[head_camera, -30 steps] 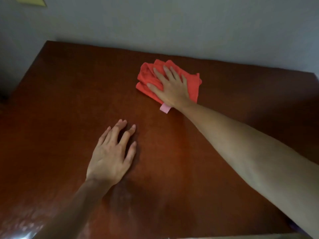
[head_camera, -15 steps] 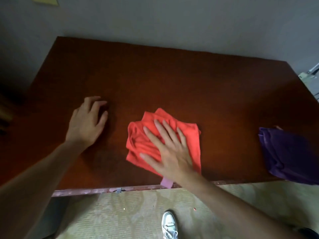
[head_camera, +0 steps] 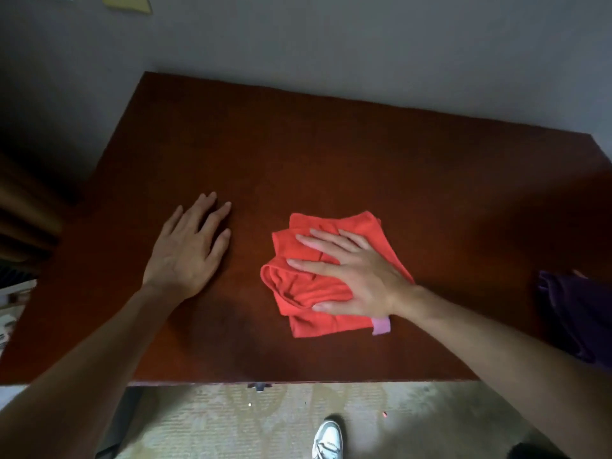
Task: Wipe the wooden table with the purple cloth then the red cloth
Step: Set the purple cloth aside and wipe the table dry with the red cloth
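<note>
Near the left edge of the wooden table (head_camera: 331,154), the left hand (head_camera: 185,256) lies flat, fingers spread, holding nothing. Toward the middle, nearer the front edge, one red cloth (head_camera: 331,313), crumpled in folds with a pink tag (head_camera: 381,326), lies under the right hand (head_camera: 357,279), fingers splayed and pressing it down. One purple cloth (head_camera: 576,313) is bunched at the right edge.

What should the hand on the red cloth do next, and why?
Probably slide the red cloth leftward across the table. The right hand lies flat on it, the left hand rests flat on bare wood, and the purple cloth lies set aside at the right edge.
</note>
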